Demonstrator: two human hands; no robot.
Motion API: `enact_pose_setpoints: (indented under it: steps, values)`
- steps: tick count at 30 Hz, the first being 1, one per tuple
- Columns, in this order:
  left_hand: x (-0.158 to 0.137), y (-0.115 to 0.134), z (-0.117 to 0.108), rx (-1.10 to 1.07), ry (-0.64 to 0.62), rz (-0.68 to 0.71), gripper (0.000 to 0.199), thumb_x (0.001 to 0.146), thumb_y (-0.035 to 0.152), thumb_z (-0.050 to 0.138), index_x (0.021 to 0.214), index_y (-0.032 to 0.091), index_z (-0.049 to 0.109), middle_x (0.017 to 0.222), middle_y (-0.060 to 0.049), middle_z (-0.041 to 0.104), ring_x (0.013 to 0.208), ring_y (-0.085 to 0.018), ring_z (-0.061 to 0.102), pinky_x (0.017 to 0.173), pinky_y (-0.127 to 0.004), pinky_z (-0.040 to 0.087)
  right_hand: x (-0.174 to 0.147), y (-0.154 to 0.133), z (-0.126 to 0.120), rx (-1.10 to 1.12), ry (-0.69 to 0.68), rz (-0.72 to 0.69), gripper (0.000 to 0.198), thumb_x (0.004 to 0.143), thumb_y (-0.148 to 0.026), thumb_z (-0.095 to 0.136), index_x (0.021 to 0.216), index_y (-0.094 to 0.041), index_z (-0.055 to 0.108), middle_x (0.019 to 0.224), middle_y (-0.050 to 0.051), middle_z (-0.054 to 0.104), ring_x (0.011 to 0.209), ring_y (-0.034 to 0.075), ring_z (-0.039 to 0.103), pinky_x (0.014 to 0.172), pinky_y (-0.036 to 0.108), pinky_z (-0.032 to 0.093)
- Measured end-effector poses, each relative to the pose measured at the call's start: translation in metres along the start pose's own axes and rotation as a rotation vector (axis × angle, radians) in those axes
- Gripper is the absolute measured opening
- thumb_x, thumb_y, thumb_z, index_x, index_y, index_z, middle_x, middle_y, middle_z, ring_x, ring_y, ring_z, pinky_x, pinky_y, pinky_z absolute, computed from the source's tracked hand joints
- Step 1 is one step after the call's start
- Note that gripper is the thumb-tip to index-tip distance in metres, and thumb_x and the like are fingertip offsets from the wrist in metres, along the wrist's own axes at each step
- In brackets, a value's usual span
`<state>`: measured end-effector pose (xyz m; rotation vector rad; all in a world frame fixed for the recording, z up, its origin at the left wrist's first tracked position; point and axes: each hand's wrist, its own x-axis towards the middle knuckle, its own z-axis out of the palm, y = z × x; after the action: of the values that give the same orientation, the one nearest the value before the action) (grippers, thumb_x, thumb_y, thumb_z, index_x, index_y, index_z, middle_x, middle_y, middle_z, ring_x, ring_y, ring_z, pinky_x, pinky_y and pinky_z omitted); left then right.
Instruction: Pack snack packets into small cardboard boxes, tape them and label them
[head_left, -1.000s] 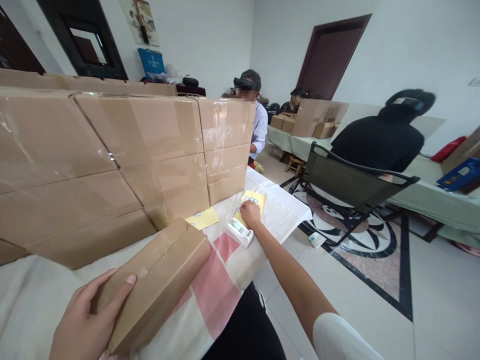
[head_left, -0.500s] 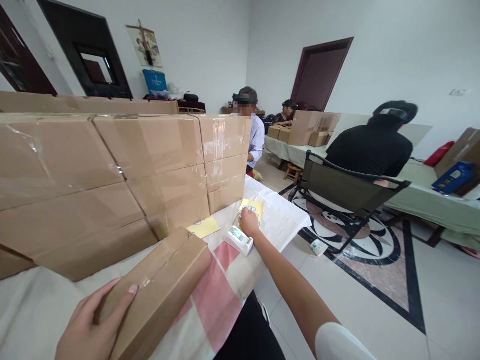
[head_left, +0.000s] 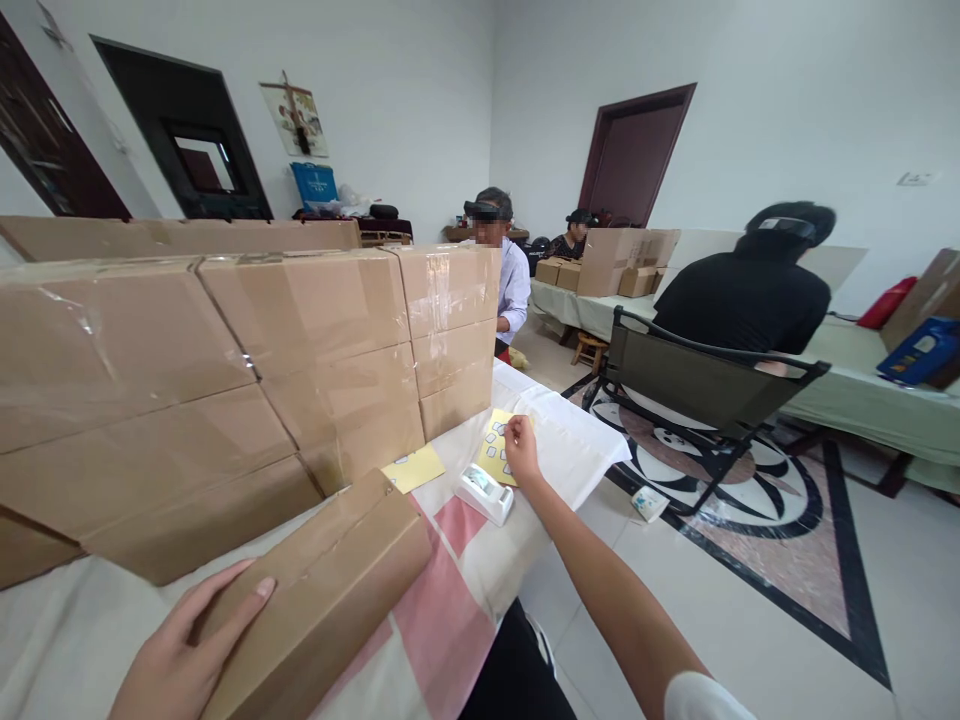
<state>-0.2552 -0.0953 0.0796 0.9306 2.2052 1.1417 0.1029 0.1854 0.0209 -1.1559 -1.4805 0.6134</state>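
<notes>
A long closed cardboard box (head_left: 330,590) lies slantwise on the cloth-covered table in front of me. My left hand (head_left: 191,640) grips its near end, thumb on top and fingers over the far side. Over a yellow sticker sheet (head_left: 491,450) with white, dark-outlined stickers, my right hand (head_left: 523,450) is closed in a pinch; anything between its fingertips is too small to make out. Just on the near side of that hand sits a small white tape dispenser (head_left: 484,495). Another yellow sheet (head_left: 416,468) lies beyond the box's far end, partly hidden.
Stacked cardboard boxes (head_left: 330,370) form a wall along the table's left side. A person (head_left: 510,275) is behind the stack. At right, another person (head_left: 742,285) sits in a folding chair (head_left: 712,370) near a green-covered table (head_left: 840,400). A small packet (head_left: 649,503) lies on the floor.
My right hand has lifted slightly and shifted right across the yellow sticker sheet, uncovering more stickers. My left hand stays on the box. The view has tilted a little.
</notes>
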Motion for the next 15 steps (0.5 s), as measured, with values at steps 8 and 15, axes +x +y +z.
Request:
enact_pose_setpoints:
  steps: [8, 15]
  values:
    - [0.036, -0.009, -0.028, 0.019, -0.195, 0.049, 0.075, 0.053, 0.078, 0.076, 0.107, 0.026, 0.073, 0.109, -0.004, 0.075, 0.102, -0.033, 0.069, 0.086, -0.038, 0.058, -0.051, -0.080, 0.004, 0.518, -0.150, -0.082, 0.033, 0.090, -0.048, 0.065, 0.106, -0.026, 0.047, 0.090, 0.000, 0.061, 0.078, 0.015, 0.061, 0.071, 0.029, 0.052]
    - [0.026, -0.018, -0.037, -0.041, -0.153, 0.023, 0.087, 0.052, 0.082, 0.077, 0.113, 0.020, 0.068, 0.118, -0.006, 0.070, 0.106, -0.029, 0.062, 0.082, -0.030, 0.054, -0.115, -0.100, 0.032, 0.883, -0.170, 0.020, 0.043, 0.088, -0.041, 0.075, 0.124, -0.027, 0.056, 0.083, -0.001, 0.065, 0.075, 0.015, 0.063, 0.075, 0.033, 0.055]
